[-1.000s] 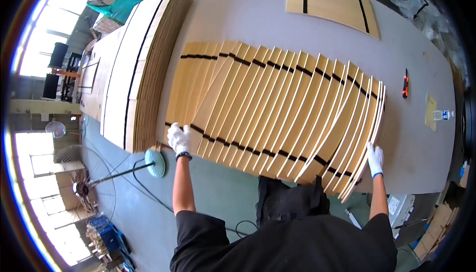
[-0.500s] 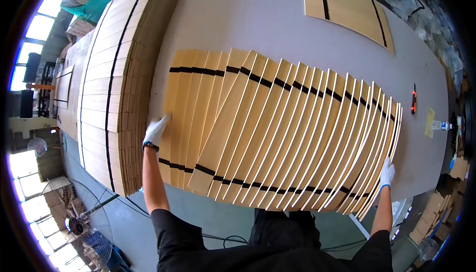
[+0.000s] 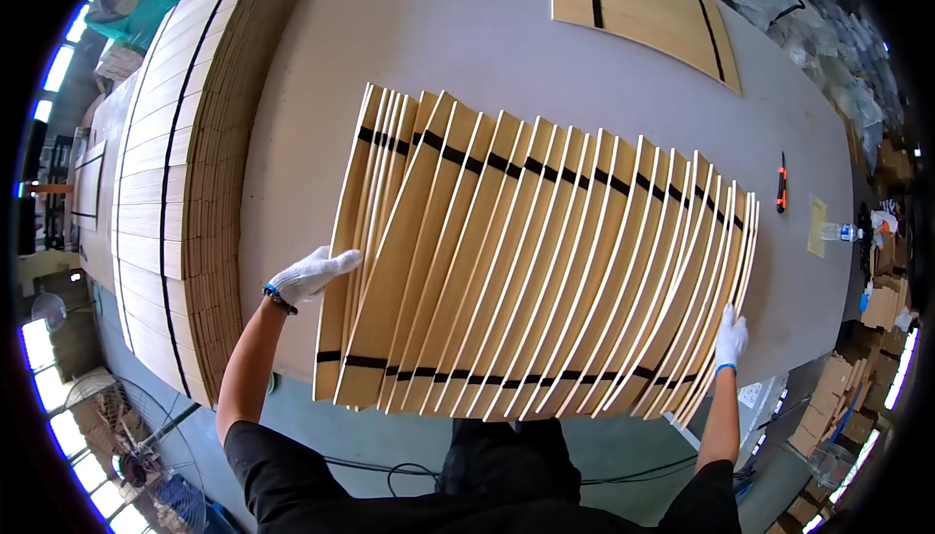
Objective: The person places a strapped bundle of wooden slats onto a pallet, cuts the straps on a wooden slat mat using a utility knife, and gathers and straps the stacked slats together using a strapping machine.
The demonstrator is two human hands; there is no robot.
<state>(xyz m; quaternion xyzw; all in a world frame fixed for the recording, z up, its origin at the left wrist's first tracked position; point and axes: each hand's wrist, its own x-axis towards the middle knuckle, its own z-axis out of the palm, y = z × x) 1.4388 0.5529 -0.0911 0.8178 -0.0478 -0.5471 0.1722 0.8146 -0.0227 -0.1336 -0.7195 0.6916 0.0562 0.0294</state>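
Note:
A long row of thin wooden boards (image 3: 526, 271) with black stripes leans in overlapping layers on the grey table (image 3: 438, 28). At the row's left end my left hand (image 3: 314, 274), in a white glove, is closed on the edge of the leftmost boards, which stand steeply tilted. My right hand (image 3: 730, 338), also gloved, rests against the outer face of the boards at the right end; its fingers are partly apart and touch the last board.
A tall stack of striped boards (image 3: 219, 174) stands on the left. Flat striped boards (image 3: 643, 8) lie at the far edge. On the right are a red and black cutter (image 3: 781, 184), a yellow paper (image 3: 816, 226) and a plastic bottle (image 3: 841, 232). A fan (image 3: 131, 446) stands lower left.
My left hand has taken hold of the left-end boards, which have risen from lying flat to a steep tilt and shifted right. My right hand remains at the right end.

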